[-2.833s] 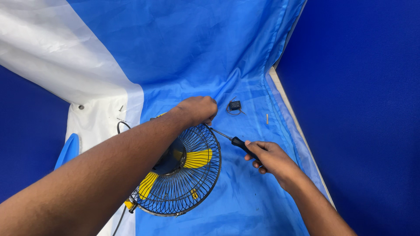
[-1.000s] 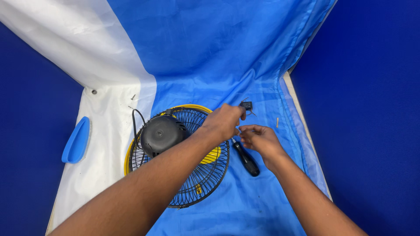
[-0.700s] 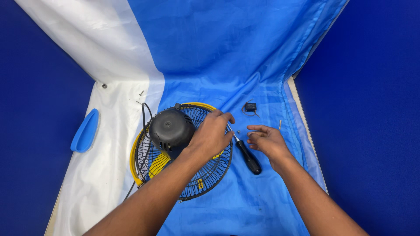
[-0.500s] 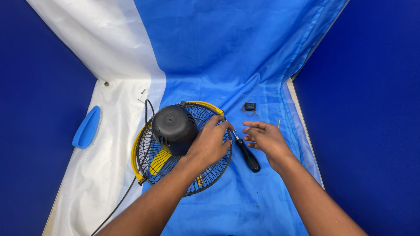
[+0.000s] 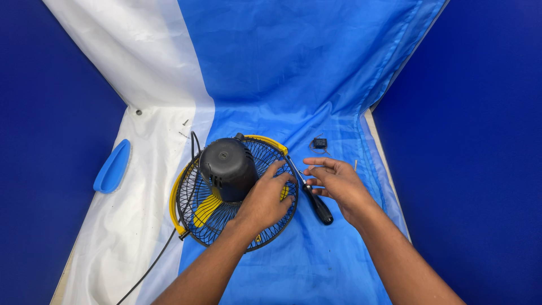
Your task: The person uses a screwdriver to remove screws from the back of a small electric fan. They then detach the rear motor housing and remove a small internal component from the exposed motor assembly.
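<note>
Nearest the camera, the left hand (image 5: 265, 197) lies flat on the black wire grille of the fan (image 5: 232, 191), fingers spread and loose, gripping nothing. The fan lies face down on the blue and white cloth (image 5: 316, 85), its black motor housing (image 5: 227, 168) pointing up. Beside it the right hand (image 5: 336, 183) hovers with fingers open and relaxed over a black-handled screwdriver (image 5: 312, 196) on the cloth. Farther off lies a small black part (image 5: 320, 143), and a blue blade (image 5: 112, 167) rests at left.

You've got bright, even light from above, w/ soft shadows only under the fan (image 5: 234, 192) and both hands. No glare or blur; focus stays sharp to the sheet's (image 5: 316, 73) corners, slight wide-angle bend.
</note>
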